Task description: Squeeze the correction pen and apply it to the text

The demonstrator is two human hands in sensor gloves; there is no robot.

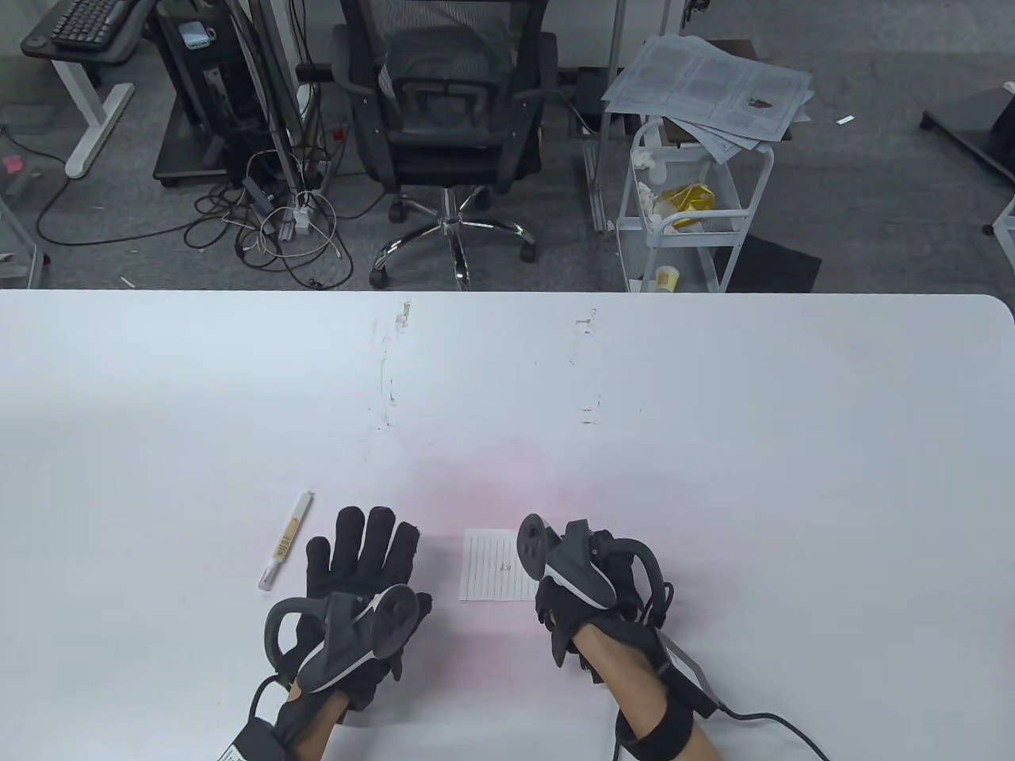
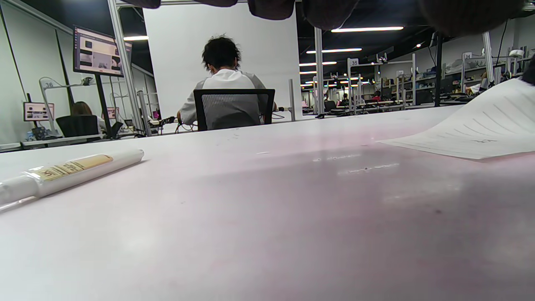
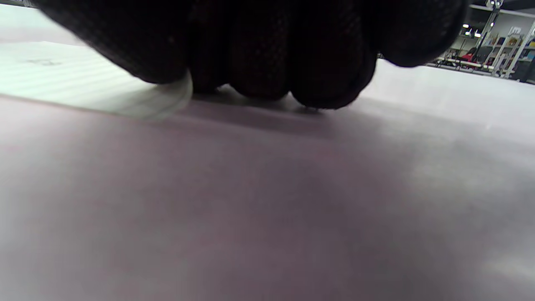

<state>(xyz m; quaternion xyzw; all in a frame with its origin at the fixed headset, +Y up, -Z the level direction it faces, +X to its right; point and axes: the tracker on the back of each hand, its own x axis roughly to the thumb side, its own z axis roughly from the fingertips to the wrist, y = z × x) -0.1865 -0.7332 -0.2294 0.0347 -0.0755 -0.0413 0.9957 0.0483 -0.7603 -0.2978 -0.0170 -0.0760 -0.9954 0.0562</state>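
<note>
A white correction pen [image 1: 285,539] with a tan label lies capped on the white table [image 1: 714,412], just left of my left hand [image 1: 363,551]. That hand lies flat on the table with its fingers spread and holds nothing. A small lined paper [image 1: 493,567] with a small mark of text lies between the hands. My right hand [image 1: 564,614] is curled at the paper's right edge, which curves up off the table there. The left wrist view shows the pen [image 2: 71,169] and the lifted paper [image 2: 472,129]. In the right wrist view my curled fingers [image 3: 259,50] rest on the table over the paper's corner [image 3: 159,98].
Beyond the table's far edge stand an office chair [image 1: 448,135], a white cart [image 1: 690,206] with papers, and cables on the floor. Faint scuff marks [image 1: 388,388] show mid-table.
</note>
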